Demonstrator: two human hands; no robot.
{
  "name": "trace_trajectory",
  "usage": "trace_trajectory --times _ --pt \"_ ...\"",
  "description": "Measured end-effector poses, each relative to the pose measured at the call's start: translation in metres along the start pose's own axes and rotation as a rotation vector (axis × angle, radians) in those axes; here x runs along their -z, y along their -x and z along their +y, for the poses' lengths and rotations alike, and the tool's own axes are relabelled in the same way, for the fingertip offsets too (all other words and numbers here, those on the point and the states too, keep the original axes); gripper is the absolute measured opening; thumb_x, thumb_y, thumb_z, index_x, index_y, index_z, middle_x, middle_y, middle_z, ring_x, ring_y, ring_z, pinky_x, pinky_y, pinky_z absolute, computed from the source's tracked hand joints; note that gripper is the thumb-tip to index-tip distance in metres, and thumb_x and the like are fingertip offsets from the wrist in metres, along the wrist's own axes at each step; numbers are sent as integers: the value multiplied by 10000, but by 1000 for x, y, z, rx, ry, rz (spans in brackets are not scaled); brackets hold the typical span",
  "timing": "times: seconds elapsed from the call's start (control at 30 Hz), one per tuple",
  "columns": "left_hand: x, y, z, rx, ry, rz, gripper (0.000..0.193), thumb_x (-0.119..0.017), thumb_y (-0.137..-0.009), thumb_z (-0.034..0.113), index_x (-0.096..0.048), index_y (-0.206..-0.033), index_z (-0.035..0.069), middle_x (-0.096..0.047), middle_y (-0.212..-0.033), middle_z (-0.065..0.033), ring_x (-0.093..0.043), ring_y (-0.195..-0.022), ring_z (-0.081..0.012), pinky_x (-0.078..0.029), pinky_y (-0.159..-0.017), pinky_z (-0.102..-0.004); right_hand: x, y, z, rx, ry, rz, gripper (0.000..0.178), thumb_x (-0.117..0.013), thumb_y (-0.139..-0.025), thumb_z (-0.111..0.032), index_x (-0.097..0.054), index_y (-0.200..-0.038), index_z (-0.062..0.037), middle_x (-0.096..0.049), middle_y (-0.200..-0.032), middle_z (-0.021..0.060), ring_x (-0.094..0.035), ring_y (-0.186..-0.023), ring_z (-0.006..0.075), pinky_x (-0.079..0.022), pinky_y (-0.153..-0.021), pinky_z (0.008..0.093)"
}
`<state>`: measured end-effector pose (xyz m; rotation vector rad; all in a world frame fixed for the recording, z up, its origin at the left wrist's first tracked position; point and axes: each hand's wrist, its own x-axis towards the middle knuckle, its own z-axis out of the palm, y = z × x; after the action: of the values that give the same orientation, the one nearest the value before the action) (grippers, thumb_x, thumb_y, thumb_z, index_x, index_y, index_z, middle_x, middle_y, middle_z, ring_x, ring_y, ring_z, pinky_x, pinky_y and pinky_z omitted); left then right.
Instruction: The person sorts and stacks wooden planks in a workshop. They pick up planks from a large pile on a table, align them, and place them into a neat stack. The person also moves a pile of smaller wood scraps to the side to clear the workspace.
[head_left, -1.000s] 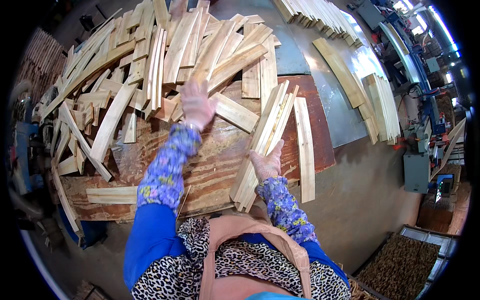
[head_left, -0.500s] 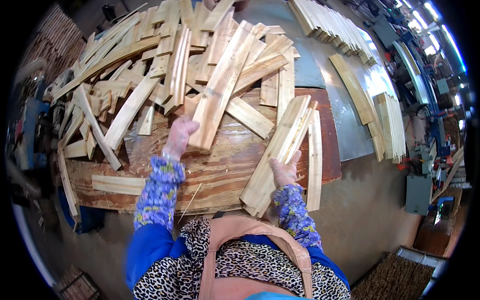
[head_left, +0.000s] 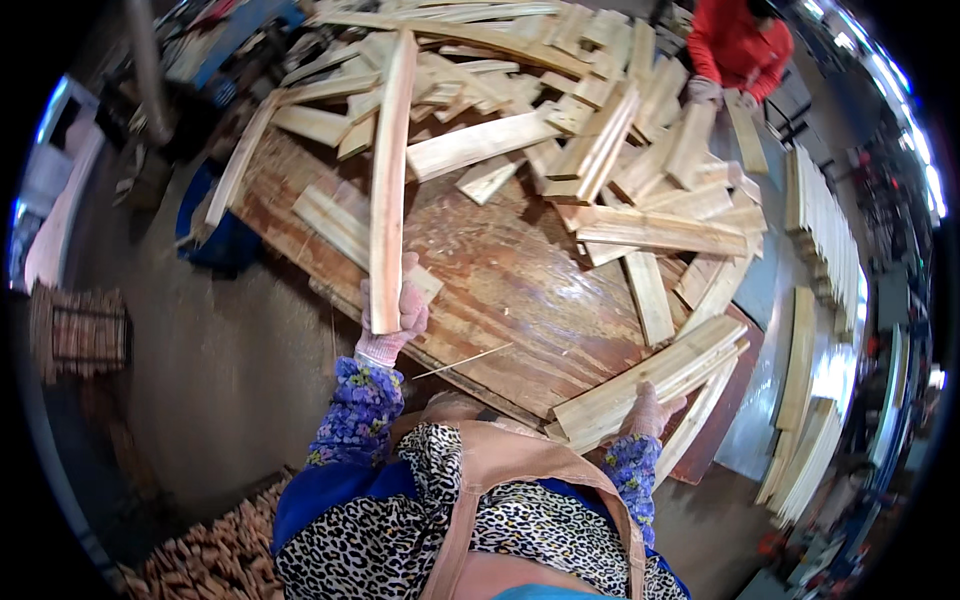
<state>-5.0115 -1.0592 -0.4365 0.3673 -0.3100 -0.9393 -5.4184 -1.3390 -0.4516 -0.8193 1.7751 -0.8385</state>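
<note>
Left hand (head_left: 411, 308) extends forward, its grip closed around the near end of a long board (head_left: 390, 180) pointing away over the worktop (head_left: 480, 250). Right hand (head_left: 648, 414) touches the board stack (head_left: 622, 387) at the worktop's near right side; its grip's closure cannot be determined.

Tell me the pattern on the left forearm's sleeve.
The left forearm's sleeve has a purple-blue floral print; the head view shows it best.
</note>
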Motion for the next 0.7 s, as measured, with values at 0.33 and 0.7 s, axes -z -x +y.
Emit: trace_trajectory --times 0.33,0.7 --pt "135 69 18 49 -404 928 989 -693 -939 671 -379 -1616 23 -535 -1546 -204 -532 -1412 -387 -434 -1189 -531 -6 5 -1 85 -63 -50 1039 -691 -840 -12 -81 -1672 -144 -520 -1481 235 -605 -1229 356 -524 -1043 511" --pt "52 -48 23 559 -1779 1323 1263 -899 -718 528 -190 -1692 148 -195 -1719 -162 -313 -1547 -401 -376 -1226 -529 -2 7 -6 139 3 -112 911 -722 -852 -65 -192 -1593 -77 -503 -1474 241 -589 -1219 360 -499 -1049 563"
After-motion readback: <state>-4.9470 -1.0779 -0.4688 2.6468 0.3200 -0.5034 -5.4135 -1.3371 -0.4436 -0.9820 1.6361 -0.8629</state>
